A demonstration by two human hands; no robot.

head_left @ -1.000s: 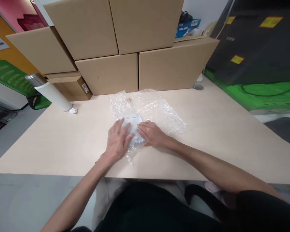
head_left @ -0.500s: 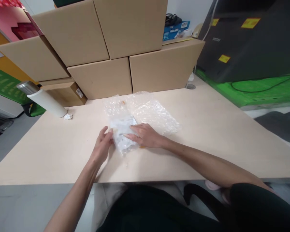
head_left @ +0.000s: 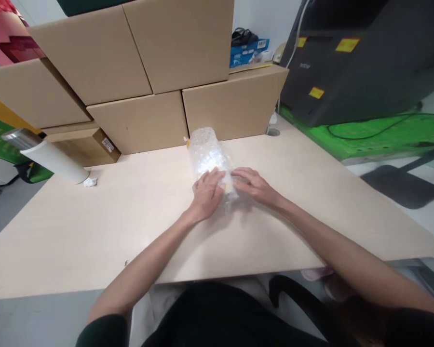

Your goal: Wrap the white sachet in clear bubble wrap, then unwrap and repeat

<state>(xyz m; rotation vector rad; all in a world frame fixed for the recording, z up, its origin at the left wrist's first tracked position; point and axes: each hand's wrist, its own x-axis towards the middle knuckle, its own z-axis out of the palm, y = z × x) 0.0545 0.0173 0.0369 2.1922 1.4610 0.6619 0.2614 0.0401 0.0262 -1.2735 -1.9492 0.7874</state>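
Clear bubble wrap (head_left: 204,144) is folded around a flat whitish item (head_left: 212,160) on the table, forming a narrow bundle. Through the layers, what the item is cannot be made out. My left hand (head_left: 208,193) lies over the bundle's near left part, fingers stretched forward and resting on the plastic. At its near right edge, my right hand (head_left: 257,188) touches the wrap with fingers extended and the thumb side facing the bundle. Neither hand visibly grips anything. The bundle's near end is partly hidden by my hands.
Stacked cardboard boxes (head_left: 137,124) line the back of the pale table (head_left: 159,193). A white bottle with a metal cap (head_left: 56,161) and crumpled paper (head_left: 90,182) are at left. A black machine (head_left: 340,72) on a green surface (head_left: 365,142) stands at right.
The bubble wrap spread to the right has been folded over the item into a bundle. Both hands shifted right, the left now on top of it. The view has turned slightly.
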